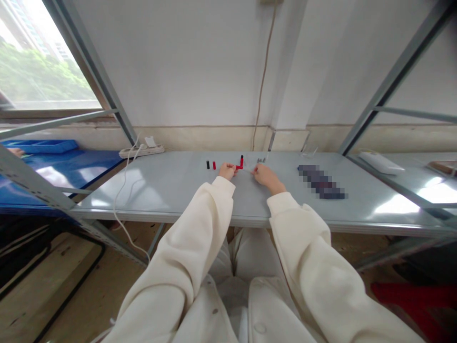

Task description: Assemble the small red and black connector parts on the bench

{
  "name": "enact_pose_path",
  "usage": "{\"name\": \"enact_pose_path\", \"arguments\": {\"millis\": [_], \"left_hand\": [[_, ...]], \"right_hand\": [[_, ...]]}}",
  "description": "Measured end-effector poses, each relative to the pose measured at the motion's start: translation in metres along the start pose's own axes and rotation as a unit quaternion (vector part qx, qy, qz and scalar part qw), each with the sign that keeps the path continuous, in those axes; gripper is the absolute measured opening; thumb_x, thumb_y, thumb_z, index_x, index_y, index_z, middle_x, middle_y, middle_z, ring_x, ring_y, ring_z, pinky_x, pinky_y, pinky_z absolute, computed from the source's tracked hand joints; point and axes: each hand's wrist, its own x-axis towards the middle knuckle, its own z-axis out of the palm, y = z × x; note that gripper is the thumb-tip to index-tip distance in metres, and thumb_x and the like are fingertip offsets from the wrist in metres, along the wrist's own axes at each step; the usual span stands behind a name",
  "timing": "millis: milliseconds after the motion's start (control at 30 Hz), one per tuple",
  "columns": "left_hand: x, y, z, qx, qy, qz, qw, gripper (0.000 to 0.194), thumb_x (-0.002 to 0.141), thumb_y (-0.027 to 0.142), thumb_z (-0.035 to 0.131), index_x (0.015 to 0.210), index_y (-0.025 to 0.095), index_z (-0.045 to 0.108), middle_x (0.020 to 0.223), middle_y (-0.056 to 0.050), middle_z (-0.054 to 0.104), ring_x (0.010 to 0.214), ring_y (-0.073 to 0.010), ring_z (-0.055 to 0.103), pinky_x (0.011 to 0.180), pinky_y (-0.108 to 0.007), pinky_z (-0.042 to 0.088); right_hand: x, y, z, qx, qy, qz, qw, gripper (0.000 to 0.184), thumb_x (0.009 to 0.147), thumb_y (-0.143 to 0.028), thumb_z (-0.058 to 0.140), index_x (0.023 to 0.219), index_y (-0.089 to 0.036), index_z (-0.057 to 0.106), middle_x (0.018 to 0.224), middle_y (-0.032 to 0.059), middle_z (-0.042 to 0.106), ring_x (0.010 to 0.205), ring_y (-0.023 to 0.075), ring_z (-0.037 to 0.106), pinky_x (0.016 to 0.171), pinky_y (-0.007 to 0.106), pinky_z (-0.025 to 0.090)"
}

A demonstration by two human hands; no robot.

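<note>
Along the counter (171, 190), a power strip (142, 151) lies at the back left; right of it, two cylinders (214, 165) sit side by side — just left of the left hand (227, 170). An angled piece (242, 164) is between both hands; loose parts (261, 160) lie behind the right hand (264, 175) — a blurred object (321, 182) farther right.

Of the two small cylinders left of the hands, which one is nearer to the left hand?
The red cylinder; it sits between the black cylinder, which is farther out, and the left hand.
</note>
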Motion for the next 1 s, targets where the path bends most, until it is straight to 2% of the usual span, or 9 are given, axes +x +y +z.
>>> {"name": "enact_pose_path", "arguments": {"millis": [133, 433, 533, 833, 1000], "left_hand": [[-0.003, 0.003, 0.0, -0.005, 0.005, 0.005, 1.0, 0.007, 0.079, 0.01, 0.045, 0.074, 0.014, 0.044, 0.069, -0.005, 0.063, 0.065, -0.0101, 0.06, 0.06, -0.023, 0.047], [-0.005, 0.006, -0.004, -0.023, 0.049, 0.043, 0.998, 0.004, 0.079, 0.01, 0.046, 0.079, 0.013, 0.046, 0.074, -0.006, 0.064, 0.065, -0.0098, 0.06, 0.061, -0.023, 0.046], [-0.005, 0.006, -0.005, -0.02, 0.045, 0.054, 0.997, 0.004, 0.079, 0.011, 0.045, 0.077, 0.014, 0.044, 0.074, -0.005, 0.064, 0.062, -0.0089, 0.059, 0.058, -0.022, 0.045], [-0.012, 0.014, -0.006, -0.018, 0.037, 0.063, 0.997, 0.015, 0.078, 0.008, 0.045, 0.07, 0.017, 0.037, 0.052, 0.005, 0.053, 0.043, -0.0054, 0.047, 0.049, -0.018, 0.037], [-0.011, 0.012, -0.005, -0.024, 0.024, 0.069, 0.997, 0.017, 0.078, 0.004, 0.041, 0.07, 0.018, 0.036, 0.049, 0.007, 0.049, 0.039, -0.0046, 0.043, 0.047, -0.018, 0.035]], "right_hand": [[0.0, -0.006, -0.002, 0.047, 0.025, -0.072, 0.996, 0.018, 0.084, -0.027, 0.045, 0.096, -0.017, 0.053, 0.083, 0.008, 0.063, 0.078, 0.0157, 0.057, 0.068, 0.023, 0.037], [-0.003, -0.009, -0.005, 0.069, 0.044, -0.091, 0.993, 0.015, 0.083, -0.026, 0.045, 0.092, -0.018, 0.054, 0.076, 0.0048, 0.063, 0.07, 0.0136, 0.055, 0.063, 0.02, 0.034], [-0.003, -0.01, -0.006, 0.079, 0.051, -0.106, 0.99, 0.013, 0.083, -0.024, 0.046, 0.09, -0.017, 0.054, 0.075, 0.0042, 0.062, 0.067, 0.0126, 0.053, 0.061, 0.019, 0.034], [0.001, -0.005, 0.0, 0.104, 0.095, -0.144, 0.98, 0.013, 0.081, -0.023, 0.045, 0.087, -0.016, 0.054, 0.063, 0.0028, 0.058, 0.057, 0.0129, 0.049, 0.058, 0.021, 0.033], [0.001, -0.004, -0.002, 0.098, 0.092, -0.142, 0.981, 0.012, 0.081, -0.023, 0.046, 0.087, -0.017, 0.055, 0.064, 0.003, 0.058, 0.059, 0.0133, 0.049, 0.059, 0.021, 0.033]]}}
